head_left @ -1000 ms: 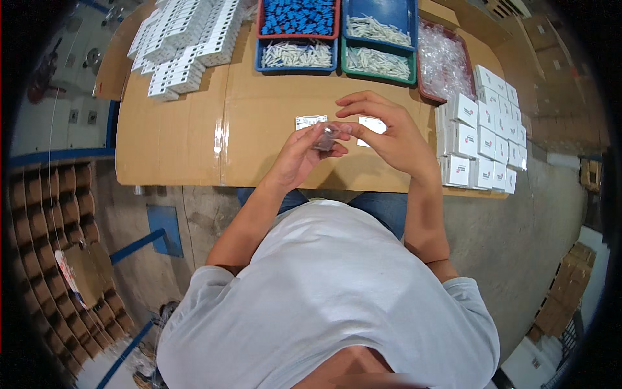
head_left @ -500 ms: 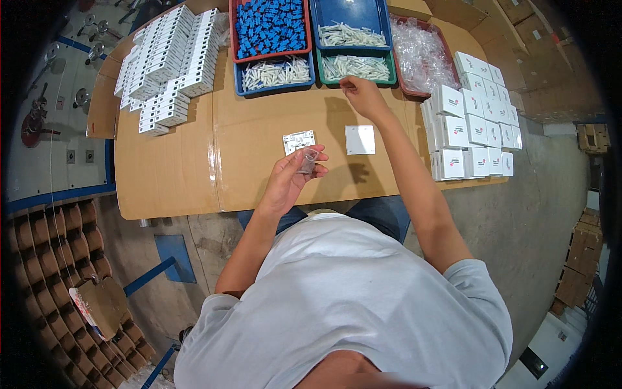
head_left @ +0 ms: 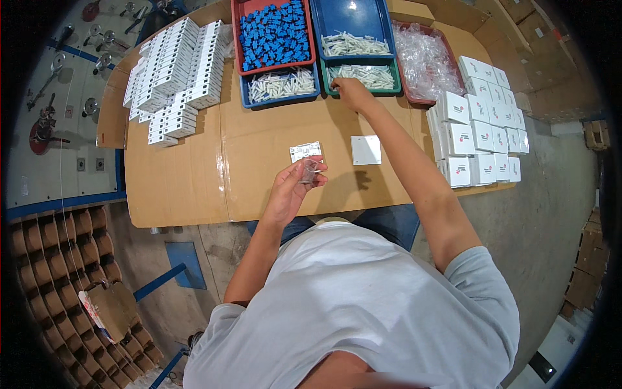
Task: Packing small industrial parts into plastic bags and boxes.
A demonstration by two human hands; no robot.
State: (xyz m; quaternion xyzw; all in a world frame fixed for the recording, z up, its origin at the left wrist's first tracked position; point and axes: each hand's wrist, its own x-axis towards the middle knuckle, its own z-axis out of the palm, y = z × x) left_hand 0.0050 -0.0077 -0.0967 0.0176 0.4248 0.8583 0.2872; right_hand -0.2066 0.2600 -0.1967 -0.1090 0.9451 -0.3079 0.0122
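My left hand [head_left: 289,187] is closed on a small clear plastic bag [head_left: 310,172], held above the near middle of the table. Just beyond it lies a white plate with cut-outs and small fittings [head_left: 304,150]. To the right of that, a plain white square plate [head_left: 367,150] rests flat. My right hand [head_left: 353,94] reaches to the front left corner of a green tray [head_left: 382,91] of small whitish plastic pieces [head_left: 366,76]. Its fingers are bent together at the tray's rim; whatever is between them is hidden.
A red tray [head_left: 237,39] of blue parts and two blue trays [head_left: 245,97] [head_left: 353,16] of white pieces stand at the back. Crumpled clear bags [head_left: 424,55] fill another red tray. White boxes are stacked left [head_left: 172,71] and right [head_left: 479,133] on the cardboard-covered table [head_left: 175,175].
My right hand has shifted slightly left, its fingers now at the green tray's front corner. The left hand still holds the bag. The whole view has shifted slightly.
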